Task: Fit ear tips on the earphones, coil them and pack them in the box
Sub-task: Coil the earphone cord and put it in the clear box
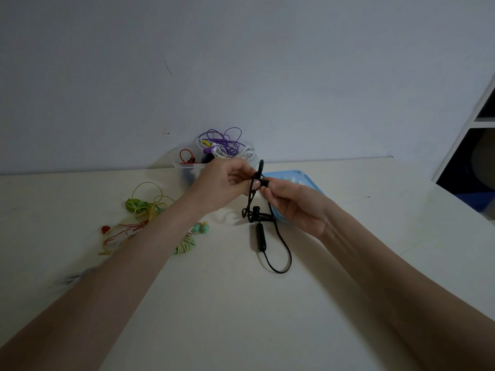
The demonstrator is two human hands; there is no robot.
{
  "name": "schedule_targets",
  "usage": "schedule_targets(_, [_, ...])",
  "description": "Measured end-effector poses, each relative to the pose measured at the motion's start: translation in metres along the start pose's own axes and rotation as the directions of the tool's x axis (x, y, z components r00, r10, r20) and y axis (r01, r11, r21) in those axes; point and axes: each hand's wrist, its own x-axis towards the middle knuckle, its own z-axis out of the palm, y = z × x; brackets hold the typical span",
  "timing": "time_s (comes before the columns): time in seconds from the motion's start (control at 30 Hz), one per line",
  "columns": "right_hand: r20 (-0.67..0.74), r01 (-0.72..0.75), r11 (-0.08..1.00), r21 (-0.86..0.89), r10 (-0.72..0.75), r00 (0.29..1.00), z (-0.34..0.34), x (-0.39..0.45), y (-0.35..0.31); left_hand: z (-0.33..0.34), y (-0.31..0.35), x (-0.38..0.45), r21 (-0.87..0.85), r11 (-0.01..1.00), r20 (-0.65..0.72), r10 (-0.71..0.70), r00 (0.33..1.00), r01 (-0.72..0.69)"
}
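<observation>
The black earphones [257,218] are pinched at 1 earbud by the left hand [223,183] and right hand [292,203]; the tip should be pressed on squarely while the bud is steadied.

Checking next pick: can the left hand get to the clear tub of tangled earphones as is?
Probably yes. The left hand hovers just in front of the clear tub with nothing between, but it is pinching the black earphones and would have to let go first.

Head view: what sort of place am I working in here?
Probably a home or small workroom desk, not a factory line. A plain pale table stands against a bare wall, with a clear tub of tangled earphones and a shelf unit at the right.
</observation>
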Motion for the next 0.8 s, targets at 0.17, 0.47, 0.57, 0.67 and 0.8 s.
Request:
schedule_targets(0.17, [-0.02,0.007,1.0,-0.031,-0.007,1.0,-0.0035,-0.0021,0.0017,0.0015,-0.0029,0.0,-0.017,0.999,0.039,-0.033,0.999,0.034])
schedule_targets(0.47, [-0.026,0.124,0.992,-0.029,-0.124,0.992,-0.0044,0.0022,0.0044,0.0037,-0.0027,0.0061,0.101,0.992,-0.045,-0.064,0.997,0.068])
schedule_targets(0.57, [-0.007,0.098,0.995,-0.005,-0.098,0.995,-0.0051,0.0001,0.0012,0.0035,-0.0014,0.0052,0.02,0.996,-0.038,-0.088,0.995,0.089])
schedule_targets(0.67, [0.017,0.065,0.997,-0.029,-0.065,0.998,-0.0042,-0.0031,-0.0026,-0.0001,-0.0004,0.0049,-0.007,0.994,-0.005,-0.107,0.994,0.107])
schedule_targets(0.8, [0.0,0.085,0.991,-0.102,-0.085,0.996,-0.0039,-0.0045,-0.0017,-0.0024,-0.0005,0.0033,0.056,0.995,0.008,-0.079,0.997,0.079])
